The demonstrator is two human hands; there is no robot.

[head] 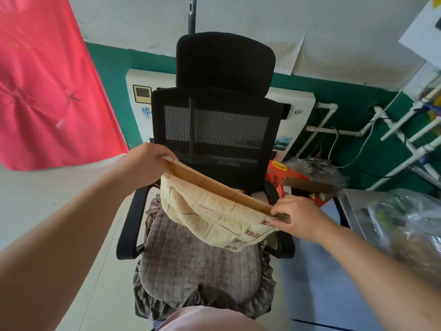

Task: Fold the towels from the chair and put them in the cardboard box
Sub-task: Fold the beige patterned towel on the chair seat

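A cream towel (210, 216) with brown grid lines and a tan border hangs over the seat of the black mesh chair (214, 130). My left hand (145, 163) pinches its upper left corner and my right hand (298, 218) pinches the upper right corner, so the tan top edge is stretched taut between them. The towel's lower part sags in a curve onto the seat. A grey-brown quilted cushion (202, 266) covers the seat beneath it. No cardboard box for the towels is clearly in view.
A pink cloth (47, 80) hangs at the left. A white appliance (140, 91) stands behind the chair. An orange carton (281, 173) and plastic bags (317, 170) lie right of the chair. A metal table (355, 211) with bagged items is at the right, white pipes (405, 130) beyond.
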